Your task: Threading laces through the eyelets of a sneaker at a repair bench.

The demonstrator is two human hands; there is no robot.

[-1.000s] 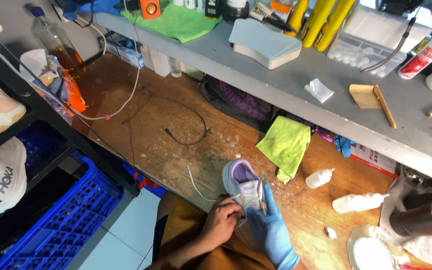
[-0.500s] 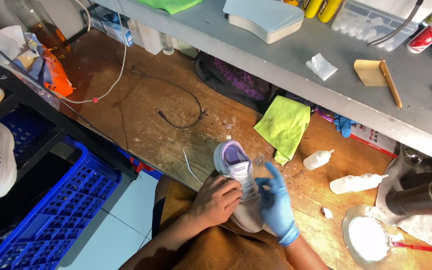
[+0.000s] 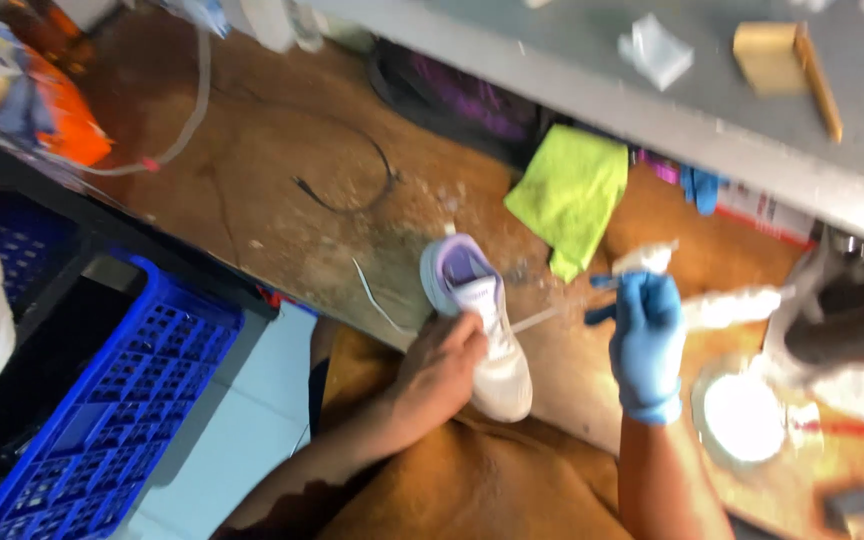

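Observation:
A white sneaker with a lilac heel lies at the near edge of the wooden bench, over my brown apron. My bare left hand grips its side. My right hand, in a blue glove, is out to the right of the shoe and pinches the end of a white shoelace stretched taut from the shoe. A second loose lace end trails left of the heel.
A lime-green cloth lies behind the shoe. White squeeze bottles and a round white dish sit at right. A blue plastic crate stands on the floor at left, a grey shelf overhangs the bench, and a black cable curls at centre.
My right hand has moved right, away from the shoe, drawing the lace out taut. The camera has tilted down and closer. My left hand stays on the shoe.

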